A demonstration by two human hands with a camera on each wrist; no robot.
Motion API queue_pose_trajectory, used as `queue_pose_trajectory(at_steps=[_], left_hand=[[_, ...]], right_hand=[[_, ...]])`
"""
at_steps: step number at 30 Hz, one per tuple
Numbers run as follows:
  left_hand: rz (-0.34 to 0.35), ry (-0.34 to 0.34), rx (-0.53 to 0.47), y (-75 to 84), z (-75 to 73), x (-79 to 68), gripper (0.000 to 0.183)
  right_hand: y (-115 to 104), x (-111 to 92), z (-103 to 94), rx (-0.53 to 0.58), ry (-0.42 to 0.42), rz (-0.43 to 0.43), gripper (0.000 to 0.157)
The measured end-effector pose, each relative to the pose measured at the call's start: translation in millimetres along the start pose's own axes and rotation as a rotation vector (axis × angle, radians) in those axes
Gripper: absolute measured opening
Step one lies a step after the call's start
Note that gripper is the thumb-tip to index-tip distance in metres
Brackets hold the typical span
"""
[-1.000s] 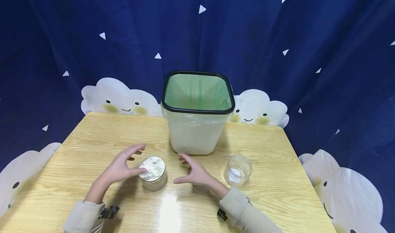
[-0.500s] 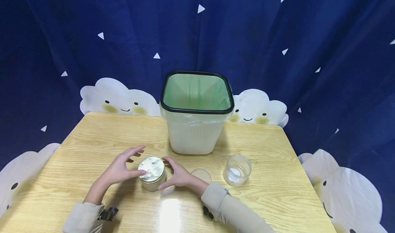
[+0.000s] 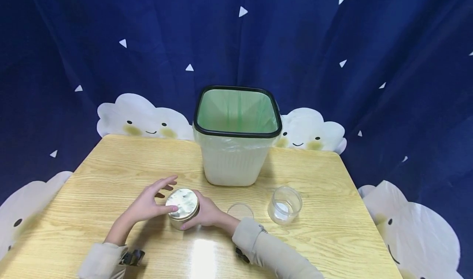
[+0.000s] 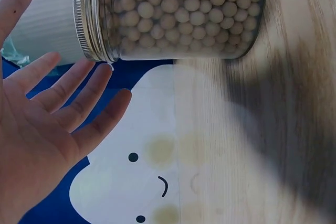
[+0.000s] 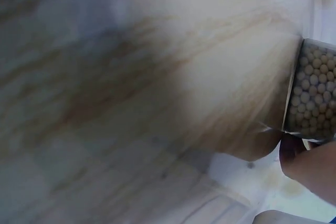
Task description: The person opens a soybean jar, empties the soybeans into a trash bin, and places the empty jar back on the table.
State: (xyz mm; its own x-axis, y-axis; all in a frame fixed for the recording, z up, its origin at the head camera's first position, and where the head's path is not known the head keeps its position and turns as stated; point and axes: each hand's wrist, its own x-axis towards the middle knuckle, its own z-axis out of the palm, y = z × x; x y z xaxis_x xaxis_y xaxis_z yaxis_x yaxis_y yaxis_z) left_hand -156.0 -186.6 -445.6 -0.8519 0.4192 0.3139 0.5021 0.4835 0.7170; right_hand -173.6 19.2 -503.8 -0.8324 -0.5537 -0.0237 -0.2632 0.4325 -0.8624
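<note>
A clear jar of round beige balls (image 4: 184, 14) with a silver metal lid (image 3: 182, 203) stands on the table, left of centre. My right hand (image 3: 207, 213) holds its right side, thumb in front and fingers behind. In the right wrist view part of the jar (image 5: 317, 90) shows at the right edge, with a finger of the right hand (image 5: 310, 166) beneath it. Left of the jar is my left hand (image 3: 149, 203), fingers spread and thumb over the lid's edge. Whether that thumb touches the lid, I cannot tell.
Behind the jar stands a white bin (image 3: 234, 164) with a black rim and a green-looking liner inside. To the right are a clear round disc (image 3: 241, 210) lying flat, partly behind the right forearm, and a clear plastic cup (image 3: 285, 205). A blue curtain (image 3: 162, 45) hangs behind.
My right hand has moved left from over the clear disc to the jar and now holds its side. The disc has come into sight. The left hand has hardly moved.
</note>
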Motion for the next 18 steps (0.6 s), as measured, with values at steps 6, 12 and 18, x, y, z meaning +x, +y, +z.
queue_pose_trajectory(at_steps=[6, 12, 18], left_hand=[[0.007, -0.010, -0.030, -0.5, 1.4, -0.4, 0.076], [0.039, -0.012, -0.079, 2.4, 4.4, 0.2, 0.073], [0.123, 0.003, -0.172, 8.2, 8.9, 5.2, 0.064]], right_hand=[[-0.8, -2.8, -2.9, -0.031, 0.048, -0.034, 0.095], [-10.4, -10.4, -15.9, 0.049, 0.066, -0.058, 0.092], [-21.8, -18.9, -31.6, 0.120, 0.090, -0.108, 0.093]])
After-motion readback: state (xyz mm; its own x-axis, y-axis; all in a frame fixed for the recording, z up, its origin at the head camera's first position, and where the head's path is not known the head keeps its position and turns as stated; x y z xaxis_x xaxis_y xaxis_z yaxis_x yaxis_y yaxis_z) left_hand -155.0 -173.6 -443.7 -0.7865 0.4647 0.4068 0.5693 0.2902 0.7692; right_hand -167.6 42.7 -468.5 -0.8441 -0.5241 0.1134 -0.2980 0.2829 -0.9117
